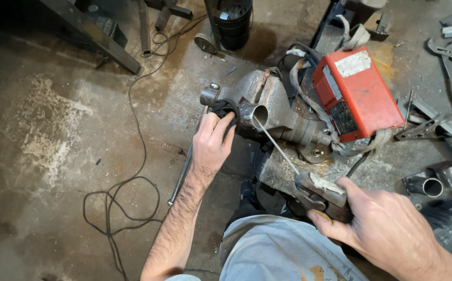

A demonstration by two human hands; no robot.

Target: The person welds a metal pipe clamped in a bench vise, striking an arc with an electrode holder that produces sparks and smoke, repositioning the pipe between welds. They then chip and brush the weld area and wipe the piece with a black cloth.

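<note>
A grey bench vise (280, 112) stands on a small stand and clamps a short metal tube (254, 115) with its open end towards me. My left hand (213, 143) grips a dark cloth or part (225, 107) right beside the tube, at the vise jaw. My right hand (379, 221) holds an electrode holder (322, 191) with a worn, taped handle. A thin welding rod (275, 147) runs from the holder up to the tube's rim. Whether the rod tip touches the rim is unclear.
A red welding machine (357, 93) with straps and cables sits behind the vise. Black cable (132, 187) loops over the stained concrete floor at left. A long steel bar (184, 169) hangs by the vise. Cut tube pieces (434, 184) and steel scraps lie at right. A dark bucket (232, 21) stands behind.
</note>
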